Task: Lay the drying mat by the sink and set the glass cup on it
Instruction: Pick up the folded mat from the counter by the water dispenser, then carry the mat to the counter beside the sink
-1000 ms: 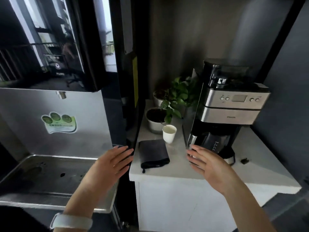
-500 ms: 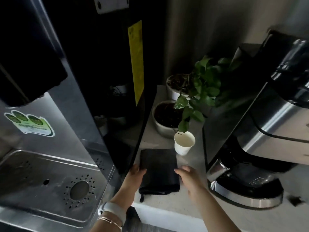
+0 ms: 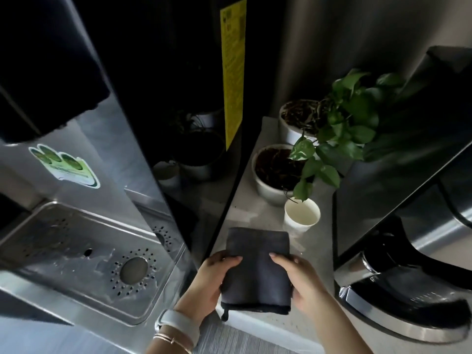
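Note:
A dark grey folded drying mat (image 3: 258, 269) lies on the pale counter (image 3: 258, 210), near its front edge. My left hand (image 3: 213, 279) grips the mat's left side, thumb on top. My right hand (image 3: 301, 279) grips its right side the same way. A small white cup (image 3: 302, 217) stands upright just behind the mat, to the right, apart from both hands. It looks pale and opaque. The steel sink tray (image 3: 84, 251) with its round drain sits lower at the left.
Two white plant pots (image 3: 270, 175) with a leafy green plant (image 3: 352, 118) stand behind the cup. A coffee machine (image 3: 408, 251) fills the counter's right side. A tall black dispenser panel (image 3: 178, 98) with a yellow label separates counter and sink.
The view has come closer and lower. Both hands, spread in the air a second ago, reached the mat's sides and now clasp it. The mat's front edge looks slightly lifted.

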`<state>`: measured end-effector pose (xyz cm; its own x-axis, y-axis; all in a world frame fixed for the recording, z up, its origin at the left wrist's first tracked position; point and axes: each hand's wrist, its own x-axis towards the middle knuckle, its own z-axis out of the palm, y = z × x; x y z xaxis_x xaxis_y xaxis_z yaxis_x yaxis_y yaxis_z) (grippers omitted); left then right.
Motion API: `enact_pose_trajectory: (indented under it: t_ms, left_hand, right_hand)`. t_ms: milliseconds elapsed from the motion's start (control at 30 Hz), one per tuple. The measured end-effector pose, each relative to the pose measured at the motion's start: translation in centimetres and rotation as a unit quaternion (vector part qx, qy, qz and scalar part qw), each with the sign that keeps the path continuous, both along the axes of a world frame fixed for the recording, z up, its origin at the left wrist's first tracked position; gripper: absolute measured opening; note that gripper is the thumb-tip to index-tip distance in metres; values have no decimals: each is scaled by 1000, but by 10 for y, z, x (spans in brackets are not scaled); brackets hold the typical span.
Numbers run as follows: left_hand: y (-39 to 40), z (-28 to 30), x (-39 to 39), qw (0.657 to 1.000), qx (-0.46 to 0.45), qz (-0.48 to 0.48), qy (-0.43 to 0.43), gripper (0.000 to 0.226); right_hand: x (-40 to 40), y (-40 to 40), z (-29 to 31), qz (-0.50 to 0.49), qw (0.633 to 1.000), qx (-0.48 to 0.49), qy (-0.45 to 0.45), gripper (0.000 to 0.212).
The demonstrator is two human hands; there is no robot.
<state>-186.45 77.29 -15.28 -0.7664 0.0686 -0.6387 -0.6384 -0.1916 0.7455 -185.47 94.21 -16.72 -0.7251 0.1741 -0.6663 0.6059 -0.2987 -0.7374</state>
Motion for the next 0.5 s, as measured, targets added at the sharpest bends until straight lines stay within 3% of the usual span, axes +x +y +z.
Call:
enact_pose_trajectory:
  t_ms: [267,500]
  left_hand:
    - [-68,22,76,997,66,1,42,21]
    - [-226,36,163,983,60,149,90,36]
  right_hand:
    - [60,-41,41,120,990,-50,57,22]
    - [74,-209,63,287,951,-65,90,19]
